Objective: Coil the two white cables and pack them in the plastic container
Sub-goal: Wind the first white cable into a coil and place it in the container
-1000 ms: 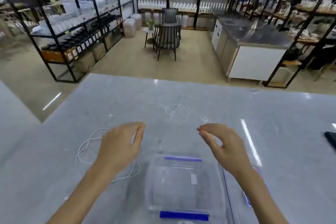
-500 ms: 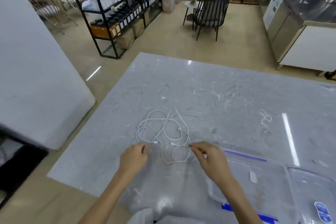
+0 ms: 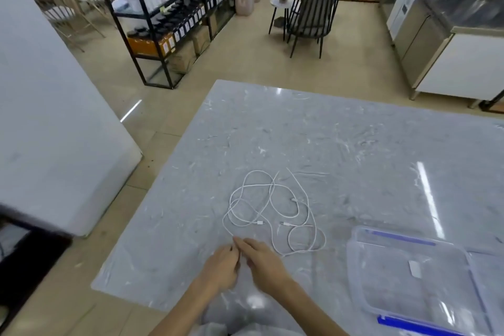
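The white cables point(image 3: 270, 191) are lying tangled on the desk point(image 3: 354, 144), left of the plastic container point(image 3: 403, 289). The left hand point(image 3: 221, 267) is pinching a near strand (right hand point(image 3: 266, 259): cannot tell), just starting to coil. One cable is needing freeing next.

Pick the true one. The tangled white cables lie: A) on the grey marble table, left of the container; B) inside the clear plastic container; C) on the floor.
A: the tangled white cables sprawl on the grey marble table, left of the clear plastic container.
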The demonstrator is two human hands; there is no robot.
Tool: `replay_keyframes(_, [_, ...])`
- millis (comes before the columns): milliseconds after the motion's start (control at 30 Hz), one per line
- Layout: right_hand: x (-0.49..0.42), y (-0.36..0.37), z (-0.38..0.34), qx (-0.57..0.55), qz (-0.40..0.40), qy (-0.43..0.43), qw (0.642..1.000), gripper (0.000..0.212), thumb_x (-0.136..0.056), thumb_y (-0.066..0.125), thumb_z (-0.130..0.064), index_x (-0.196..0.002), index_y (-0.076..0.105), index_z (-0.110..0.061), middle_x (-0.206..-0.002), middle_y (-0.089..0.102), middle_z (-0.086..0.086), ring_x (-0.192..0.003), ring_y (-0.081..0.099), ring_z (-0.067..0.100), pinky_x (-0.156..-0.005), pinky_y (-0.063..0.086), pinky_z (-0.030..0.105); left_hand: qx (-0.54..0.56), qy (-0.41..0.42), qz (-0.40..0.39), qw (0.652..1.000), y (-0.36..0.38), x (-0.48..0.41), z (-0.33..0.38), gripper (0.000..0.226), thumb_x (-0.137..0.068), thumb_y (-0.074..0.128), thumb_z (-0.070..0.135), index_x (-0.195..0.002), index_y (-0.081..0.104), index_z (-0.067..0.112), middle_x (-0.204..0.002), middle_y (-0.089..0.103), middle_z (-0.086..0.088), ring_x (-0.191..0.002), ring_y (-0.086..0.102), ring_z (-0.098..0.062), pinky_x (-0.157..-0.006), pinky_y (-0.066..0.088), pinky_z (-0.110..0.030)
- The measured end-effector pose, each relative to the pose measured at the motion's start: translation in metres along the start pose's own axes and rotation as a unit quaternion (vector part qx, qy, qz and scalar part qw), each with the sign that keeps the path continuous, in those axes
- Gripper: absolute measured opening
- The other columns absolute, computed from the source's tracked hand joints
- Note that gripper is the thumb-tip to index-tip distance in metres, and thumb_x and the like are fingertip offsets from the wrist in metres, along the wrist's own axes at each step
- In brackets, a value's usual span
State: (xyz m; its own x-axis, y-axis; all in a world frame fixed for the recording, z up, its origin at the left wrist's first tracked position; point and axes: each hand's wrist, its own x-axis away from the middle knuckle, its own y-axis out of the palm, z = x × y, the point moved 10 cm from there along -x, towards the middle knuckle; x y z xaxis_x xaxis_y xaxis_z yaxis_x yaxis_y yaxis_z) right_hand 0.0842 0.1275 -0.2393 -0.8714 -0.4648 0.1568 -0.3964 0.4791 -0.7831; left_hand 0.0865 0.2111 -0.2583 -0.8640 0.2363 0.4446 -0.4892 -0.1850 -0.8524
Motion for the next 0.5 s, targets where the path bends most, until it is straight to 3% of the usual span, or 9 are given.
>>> replay_keyframes(100, [-0.005,-0.005,0.003,-0.001,0.015,-0.010,1.000,0.070,-0.088,0.040,0.002,-0.151,0.028,-0.027,-0.148,0.044,0.002,-0.125,0.047,0.026,-0.105,0.039,0.032,0.030,-0.003,-0.008,1.000,-0.001,-0.005,-0.001,0.052,-0.097,0.046,0.027,-0.144,0.034,0.008,-0.133,0.054,-0.014,-0.122,0.052,-0.031,-0.098,0.043,-0.039])
replay_keyframes(200, [-0.011,-0.012,0.001,-0.026,0.024,-0.003,0.999,0.076,-0.085,0.039,0.004,-0.151,0.027,-0.032,-0.143,0.049,0.000,-0.124,0.047,0.019,-0.099,0.033,0.016,-0.014,0.016,-0.025,0.999,0.000,-0.006,0.008,0.051,-0.096,0.047,0.026,-0.143,0.036,0.010,-0.132,0.053,-0.015,-0.122,0.051,-0.032,-0.097,0.043,-0.041])
replay_keyframes(300, [-0.016,-0.028,-0.010,-0.062,0.044,-0.028,0.997,0.069,-0.082,0.043,0.008,-0.142,0.047,-0.025,-0.137,0.056,0.003,-0.125,0.051,0.020,-0.103,0.034,0.015,0.053,0.065,-0.029,0.996,-0.016,-0.008,0.018,0.036,-0.097,0.040,0.016,-0.131,0.047,0.007,-0.130,0.057,-0.017,-0.117,0.056,-0.033,-0.094,0.045,-0.038])
replay_keyframes(367, [-0.019,-0.055,-0.016,-0.045,0.068,-0.046,0.996,0.054,-0.085,0.046,0.000,-0.134,0.057,-0.020,-0.135,0.057,0.006,-0.124,0.052,0.022,-0.104,0.031,0.014,0.151,0.109,-0.050,0.981,-0.042,-0.005,0.030,0.014,-0.099,0.041,0.012,-0.104,0.053,0.012,-0.112,0.065,-0.016,-0.103,0.062,-0.030,-0.085,0.045,-0.031])
replay_keyframes(400, [-0.021,-0.073,-0.018,-0.039,0.087,-0.055,0.994,0.045,-0.089,0.048,-0.003,-0.130,0.060,-0.016,-0.134,0.058,0.008,-0.124,0.052,0.023,-0.104,0.031,0.016,0.196,0.132,-0.058,0.970,-0.061,-0.002,0.039,0.015,-0.100,0.040,0.009,-0.094,0.052,0.016,-0.096,0.066,-0.012,-0.092,0.063,-0.025,-0.079,0.044,-0.028])
replay_keyframes(500, [-0.030,-0.137,-0.020,-0.082,0.154,-0.062,0.983,0.022,-0.092,0.056,0.000,-0.110,0.069,0.000,-0.126,0.059,0.015,-0.115,0.055,0.025,-0.100,0.041,0.027,0.302,0.218,-0.027,0.928,-0.144,0.008,0.069,0.024,-0.102,0.037,0.003,-0.089,0.055,0.012,-0.069,0.056,0.002,-0.063,0.052,-0.012,-0.068,0.044,-0.027])
